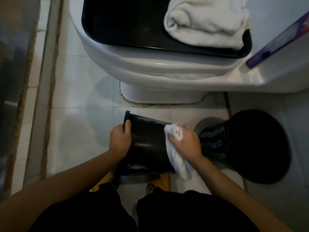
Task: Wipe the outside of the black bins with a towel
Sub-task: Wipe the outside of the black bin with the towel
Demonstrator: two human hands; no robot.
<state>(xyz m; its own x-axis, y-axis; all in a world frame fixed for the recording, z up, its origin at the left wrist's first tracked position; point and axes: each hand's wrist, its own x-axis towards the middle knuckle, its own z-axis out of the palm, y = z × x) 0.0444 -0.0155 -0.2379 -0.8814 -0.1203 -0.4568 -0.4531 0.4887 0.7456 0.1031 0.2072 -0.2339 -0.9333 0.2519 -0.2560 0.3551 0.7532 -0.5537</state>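
A black bin (147,143) lies on its side in front of my knees, its rim pointing left. My left hand (120,139) grips that rim, thumb over the edge. My right hand (185,141) holds a small white towel (177,154) bunched under the fingers and presses it on the bin's outer wall near its base end. The towel's loose end hangs down toward the floor. A second black bin (254,146) stands on the floor at the right, its open mouth facing up.
A white toilet (150,64) fills the space ahead, with a black tray (120,30) and a folded white towel (205,22) on its lid. A purple-edged box (275,41) leans at the right. White floor tiles (70,124) lie at left beside a raised sill.
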